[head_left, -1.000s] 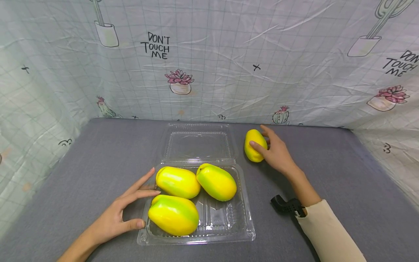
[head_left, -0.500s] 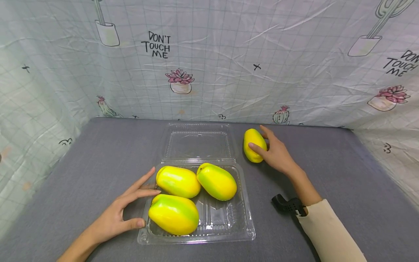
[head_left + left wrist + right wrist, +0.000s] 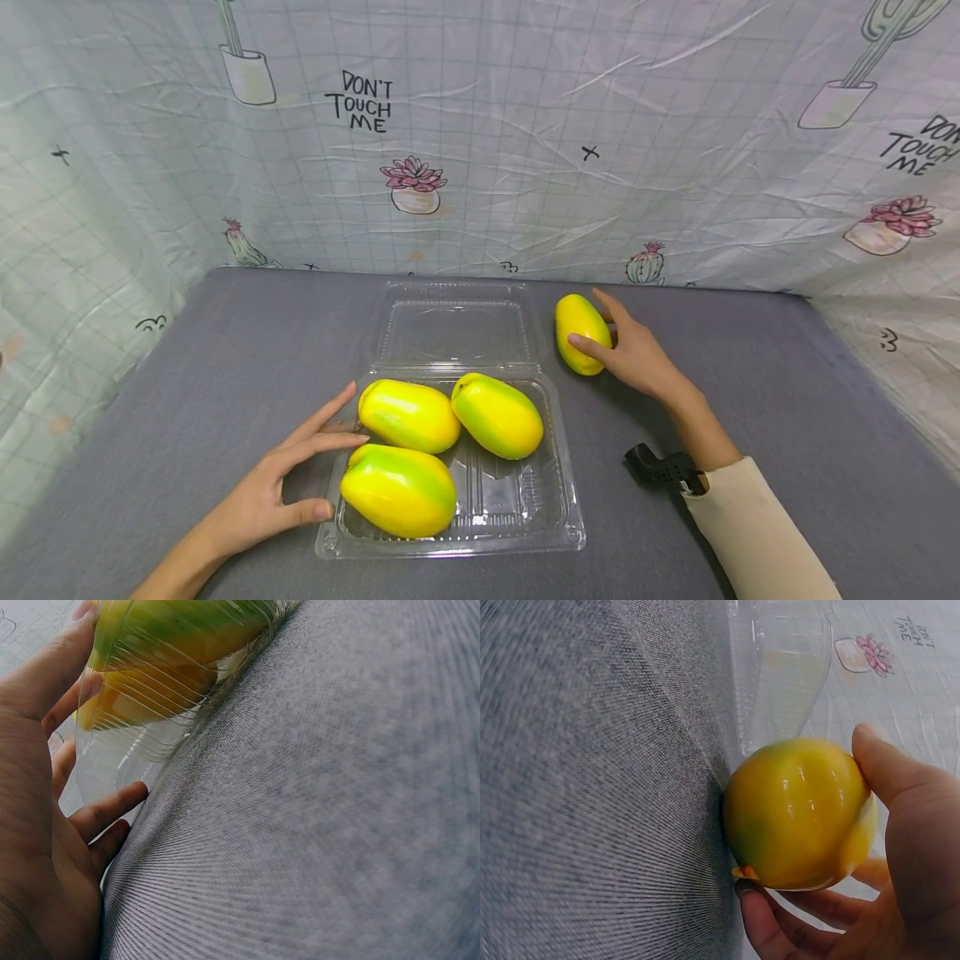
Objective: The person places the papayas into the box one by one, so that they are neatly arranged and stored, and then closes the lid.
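Observation:
On the right, a yellow-green mango (image 3: 580, 335) lies on the grey cloth. My right hand (image 3: 636, 354) holds it from its right side, the thumb (image 3: 889, 761) over one side and the fingers (image 3: 765, 919) round the other. Three more mangoes, one at the back left (image 3: 408, 417), one at the right (image 3: 497, 415) and one at the front left (image 3: 399, 492), lie in a clear plastic clamshell box (image 3: 517, 537). My left hand (image 3: 262, 492) rests at the box's left edge, fingers spread and fairly straight, fingertips and thumb right at the rim.
The box's clear lid (image 3: 453, 329) lies folded back flat behind it, left of the held mango. Grey cloth (image 3: 757, 400) covers the table. A patterned curtain (image 3: 510, 150) closes off the back and sides. A black wrist mount (image 3: 663, 469) sits on the right arm.
My right hand has shifted the mango very slightly left and turned it a little on the cloth. The left hand, the box and the other mangoes stay put.

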`<state>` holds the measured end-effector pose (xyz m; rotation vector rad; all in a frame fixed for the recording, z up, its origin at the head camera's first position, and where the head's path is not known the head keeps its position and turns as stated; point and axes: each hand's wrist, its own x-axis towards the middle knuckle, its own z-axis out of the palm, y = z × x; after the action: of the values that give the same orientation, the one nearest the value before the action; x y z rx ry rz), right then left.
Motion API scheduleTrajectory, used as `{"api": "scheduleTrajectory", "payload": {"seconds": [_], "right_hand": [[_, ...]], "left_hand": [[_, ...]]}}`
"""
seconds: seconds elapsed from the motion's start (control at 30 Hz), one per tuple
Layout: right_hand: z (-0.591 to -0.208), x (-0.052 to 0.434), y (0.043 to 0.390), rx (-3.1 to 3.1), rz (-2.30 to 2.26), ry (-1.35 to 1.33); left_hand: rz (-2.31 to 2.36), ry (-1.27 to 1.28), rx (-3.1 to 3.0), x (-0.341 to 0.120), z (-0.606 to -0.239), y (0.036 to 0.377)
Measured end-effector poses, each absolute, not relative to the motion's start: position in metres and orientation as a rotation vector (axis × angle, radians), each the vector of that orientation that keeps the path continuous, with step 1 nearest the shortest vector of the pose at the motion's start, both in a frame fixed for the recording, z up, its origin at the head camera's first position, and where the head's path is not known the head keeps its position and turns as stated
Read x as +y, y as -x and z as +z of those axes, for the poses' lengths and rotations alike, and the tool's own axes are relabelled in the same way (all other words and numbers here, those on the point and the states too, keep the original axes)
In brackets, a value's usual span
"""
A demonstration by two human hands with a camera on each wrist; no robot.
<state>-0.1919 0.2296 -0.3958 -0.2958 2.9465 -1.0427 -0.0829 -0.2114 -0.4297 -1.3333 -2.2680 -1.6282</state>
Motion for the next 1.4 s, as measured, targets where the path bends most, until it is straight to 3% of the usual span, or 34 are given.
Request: {"api": "scheduleTrajectory", "payload": {"seconds": [1.4], "right_hand": [[-0.3936,0.2269,0.1890,2.967,-1.104,0.405]], "left_hand": [[-1.668,1.334,-2.250,-0.2092,-0.4280,0.0807]]}}
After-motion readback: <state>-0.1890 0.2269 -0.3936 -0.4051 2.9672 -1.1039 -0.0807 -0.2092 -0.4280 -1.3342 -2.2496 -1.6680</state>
